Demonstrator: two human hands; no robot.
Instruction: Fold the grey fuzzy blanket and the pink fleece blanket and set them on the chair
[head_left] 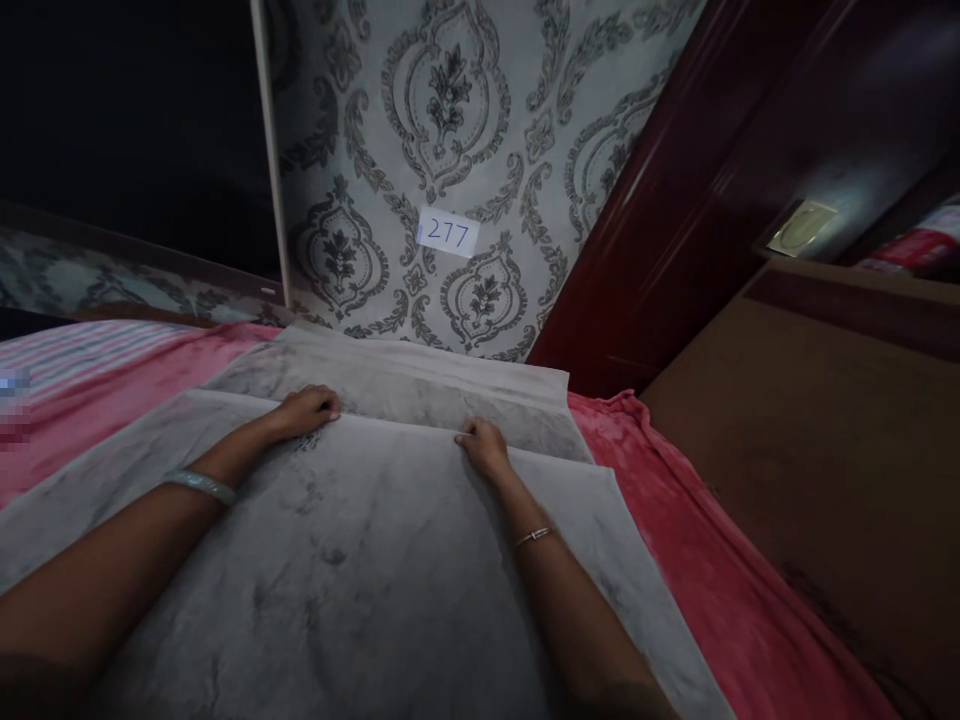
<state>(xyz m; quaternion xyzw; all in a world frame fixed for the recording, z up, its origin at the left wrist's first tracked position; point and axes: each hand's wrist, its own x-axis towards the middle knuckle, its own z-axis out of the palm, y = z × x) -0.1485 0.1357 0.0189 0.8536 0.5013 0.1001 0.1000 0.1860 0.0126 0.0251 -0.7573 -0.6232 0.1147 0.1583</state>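
The bare left arm [142,540] wears, at 8 o'clock, 1 smooth, rounded, pale-green bangle [201,485]; the bare right arm [574,610] wears, near 5 o'clock, 1 thin, silver-coloured bracelet [524,540] with a small bar-shaped fitting [537,535].

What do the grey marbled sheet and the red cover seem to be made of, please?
The grey marbled sheet looks like matte, thin fabric, given its dull surface and thin edge; coated cloth is possible. The red cover is probably plush fleece, showing soft, uneven sheen.

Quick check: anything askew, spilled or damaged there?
No spill stands out. The red blanket is bunched at its far right corner, unlike its flatter stretch nearer the camera. The grey sheet has dark patches; I can't tell whether they're stains or print.
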